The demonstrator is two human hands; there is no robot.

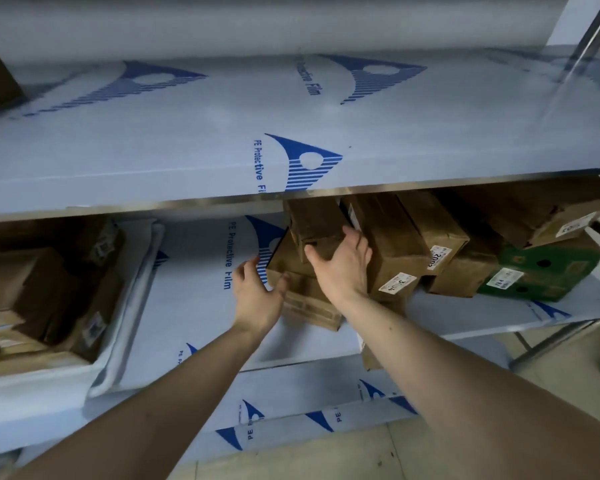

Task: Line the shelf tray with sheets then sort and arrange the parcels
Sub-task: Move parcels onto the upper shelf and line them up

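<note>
A metal shelf rack has its top shelf [187, 140] and middle shelf [194, 306] covered in blue-printed protective film. On the middle shelf, right of centre, stand several brown parcels [392, 237] with white labels and a green box [548, 271]. My right hand [343, 268] is wrapped around the front corner of a small brown parcel [314, 223] resting tilted on a flat brown parcel [305, 303]. My left hand [257, 296] has its fingers spread, its thumb touching the left edge of the flat parcel.
A white tray [118, 344] at the left of the middle shelf holds several brown parcels. A lower shelf [309, 393] also carries film. A steel upright [593, 32] rises at the top right. Tiled floor [568, 372] shows at the lower right.
</note>
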